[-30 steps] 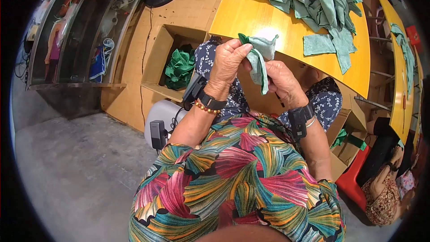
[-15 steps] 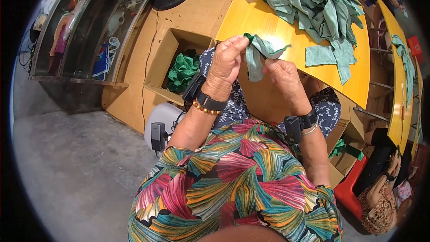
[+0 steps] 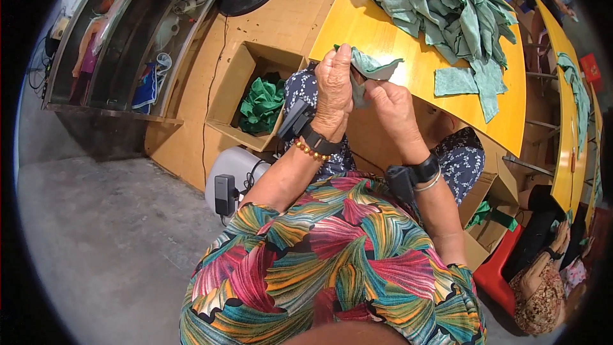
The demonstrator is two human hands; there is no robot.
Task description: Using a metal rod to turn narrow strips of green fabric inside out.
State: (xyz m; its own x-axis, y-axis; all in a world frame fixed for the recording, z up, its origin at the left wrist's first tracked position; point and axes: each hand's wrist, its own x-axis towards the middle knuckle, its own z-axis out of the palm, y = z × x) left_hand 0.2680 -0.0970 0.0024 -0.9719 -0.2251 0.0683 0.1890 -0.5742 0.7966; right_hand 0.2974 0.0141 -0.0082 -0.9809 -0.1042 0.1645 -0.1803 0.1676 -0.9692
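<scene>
Between my two hands is a small piece of pale green cloth (image 3: 375,66), with a darker green edge showing near my left fingertips. My left hand (image 3: 333,86) is closed on its left part, the thumb pointing up. Close beside it, my right hand (image 3: 393,105) pinches the cloth's lower part from the right. Some of the piece is hidden behind the fingers. Both hands are held above my lap, at the near edge of the yellow table (image 3: 348,25). A large heap of similar green cloth (image 3: 440,6) lies on that table, with a flat strip (image 3: 456,81) at its near side.
Left of my knees stands a cardboard box (image 3: 223,99) holding crumpled dark green cloth (image 3: 262,105). Another box (image 3: 495,217) with green pieces is at my right, near a red chair (image 3: 498,275) and another person's arm (image 3: 536,275). Shelves (image 3: 121,45) stand far left.
My left hand has turned more upright and moved slightly right, and my right hand has shifted a little left. The hands are closer together, covering more of the cloth.
</scene>
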